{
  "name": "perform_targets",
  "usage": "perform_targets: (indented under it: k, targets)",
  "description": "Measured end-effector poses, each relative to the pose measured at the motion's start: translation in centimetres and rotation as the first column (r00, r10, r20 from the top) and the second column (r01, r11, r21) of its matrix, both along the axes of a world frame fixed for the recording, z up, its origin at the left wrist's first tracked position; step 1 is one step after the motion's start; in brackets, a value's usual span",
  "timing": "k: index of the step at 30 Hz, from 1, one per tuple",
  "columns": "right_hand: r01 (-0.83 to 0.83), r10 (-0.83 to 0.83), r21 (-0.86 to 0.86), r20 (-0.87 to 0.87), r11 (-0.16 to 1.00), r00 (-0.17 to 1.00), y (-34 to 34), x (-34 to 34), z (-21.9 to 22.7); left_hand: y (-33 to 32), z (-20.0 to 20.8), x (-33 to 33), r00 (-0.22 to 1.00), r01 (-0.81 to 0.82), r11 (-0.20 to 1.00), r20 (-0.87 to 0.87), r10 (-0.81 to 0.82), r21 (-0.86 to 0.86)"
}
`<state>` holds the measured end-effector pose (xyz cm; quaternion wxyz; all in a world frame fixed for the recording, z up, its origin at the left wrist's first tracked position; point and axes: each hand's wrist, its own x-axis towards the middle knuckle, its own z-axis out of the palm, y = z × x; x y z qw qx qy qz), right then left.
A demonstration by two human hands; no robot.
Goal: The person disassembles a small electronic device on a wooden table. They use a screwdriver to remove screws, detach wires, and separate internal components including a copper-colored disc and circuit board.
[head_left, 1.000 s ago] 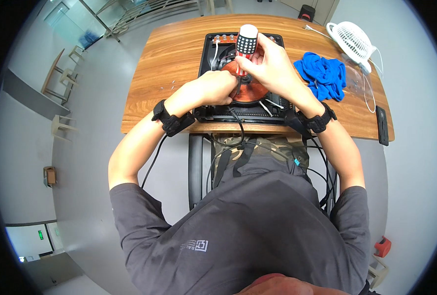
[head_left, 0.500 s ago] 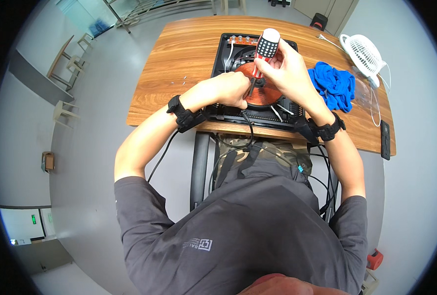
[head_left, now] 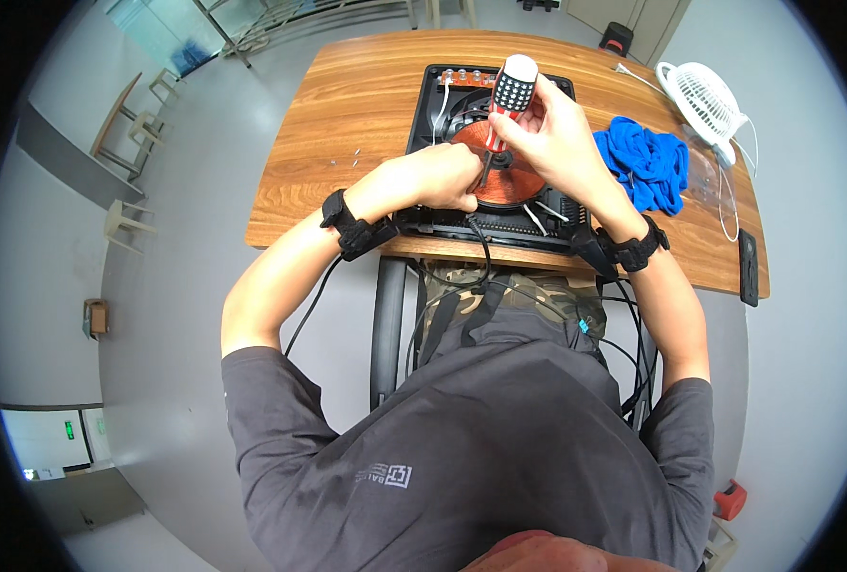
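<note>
- My right hand (head_left: 562, 129) is closed around the handle of a screwdriver (head_left: 514, 91), white-topped with red and black below, in the upper centre of the frame.
- My left hand (head_left: 447, 176) has its fingers curled in beside the shaft, over the copper coil (head_left: 519, 176); I cannot tell whether they pinch anything.
- The coil sits inside the open black casing (head_left: 514, 234), at the near edge of the desk (head_left: 347, 95).
- The shaft leans, so I judge the tip could skid sideways if I press off its line, scoring the coil's windings or jabbing my left fingers; what the tip touches is hidden.
- 2 white leads (head_left: 535, 219) lie loose at the coil's lower right; a dragging wrist might snag them.
- The black cable (head_left: 487, 243) hangs over the near edge, and a tug on it could shift the casing.
- The small pale bits (head_left: 356, 159) at the left could get lost if my sleeveless forearm sweeps them.
</note>
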<state>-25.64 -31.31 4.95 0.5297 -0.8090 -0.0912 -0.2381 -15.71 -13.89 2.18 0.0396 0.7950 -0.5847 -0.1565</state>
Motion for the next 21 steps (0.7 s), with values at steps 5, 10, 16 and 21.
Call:
perform_targets:
  k: [5, 10, 16, 21]
  targets:
    - [-0.006, 0.006, 0.024, 0.016, 1.0, 1.0, -0.3, 0.3, -0.5, 0.0, 0.9, -0.4, 0.998, 0.052, 0.999, 0.046, -0.052, 0.007]
    - [-0.012, 0.013, 0.036, -0.03, 0.999, 0.999, 0.1, -0.1, 0.2, 0.5, 0.6, 0.0, 0.997, 0.081, 0.997, 0.01, -0.081, -0.009]
    - [0.058, -0.058, -0.05, 0.003, 0.997, 0.998, -1.1, 0.3, -0.1, 0.0, 0.3, 0.7, 0.992, 0.12, 0.992, -0.029, -0.119, 0.038]
    - [0.072, -0.072, -0.012, -0.03, 0.997, 0.997, -3.9, 0.7, 1.5, -0.4, 0.7, 0.4, 0.991, 0.131, 0.988, 0.007, -0.132, 0.077]
